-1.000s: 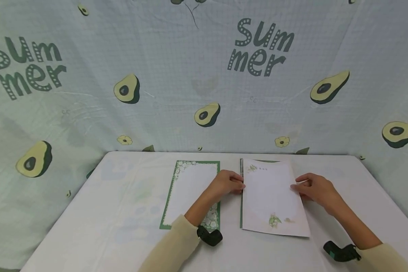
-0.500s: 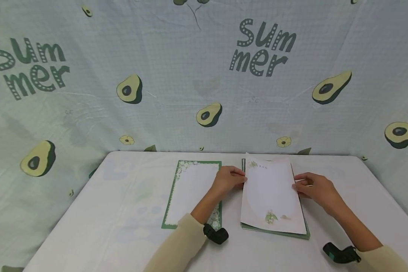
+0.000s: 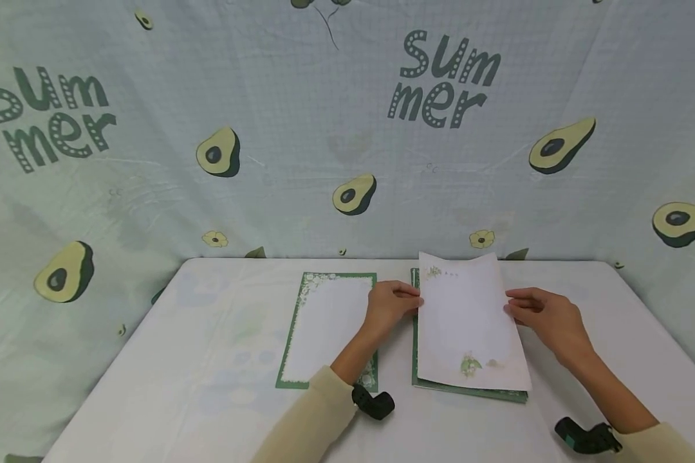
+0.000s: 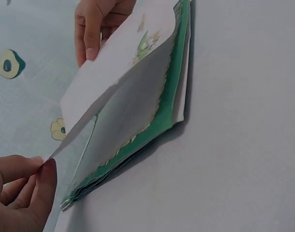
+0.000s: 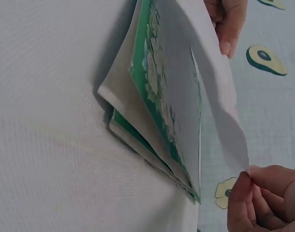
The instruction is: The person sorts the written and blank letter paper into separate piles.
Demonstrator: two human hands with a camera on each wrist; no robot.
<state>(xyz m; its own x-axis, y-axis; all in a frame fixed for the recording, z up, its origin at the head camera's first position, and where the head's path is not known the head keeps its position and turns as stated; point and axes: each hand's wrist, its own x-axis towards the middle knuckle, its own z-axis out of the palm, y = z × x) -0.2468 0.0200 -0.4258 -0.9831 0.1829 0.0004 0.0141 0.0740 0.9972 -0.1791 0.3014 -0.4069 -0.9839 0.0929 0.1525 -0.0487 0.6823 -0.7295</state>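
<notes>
A pale sheet of paper (image 3: 469, 321) with small green floral prints is raised off a stack of sheets (image 3: 469, 389). My left hand (image 3: 389, 310) pinches its left edge between thumb and fingertips; my right hand (image 3: 547, 318) pinches the right edge. In the left wrist view the lifted paper (image 4: 104, 72) bows between both hands, above a green-bordered sheet (image 4: 162, 116) on top of the stack. From the right wrist view, several layered sheets (image 5: 138, 121) show slightly fanned corners under the raised paper. Another green-bordered sheet (image 3: 330, 328) lies flat on the table, left of the stack, partly covered by my left forearm.
The table (image 3: 208, 399) has a white cover. Behind it hangs a cloth (image 3: 289, 128) printed with avocados and lettering. Black wrist cameras sit on both wrists, the left one (image 3: 373, 403) near the loose sheet's lower corner.
The pale sheet has risen off the stack and shifted toward the far side, baring the green-bordered sheet underneath. Both hands rose slightly with it, keeping their pinch.
</notes>
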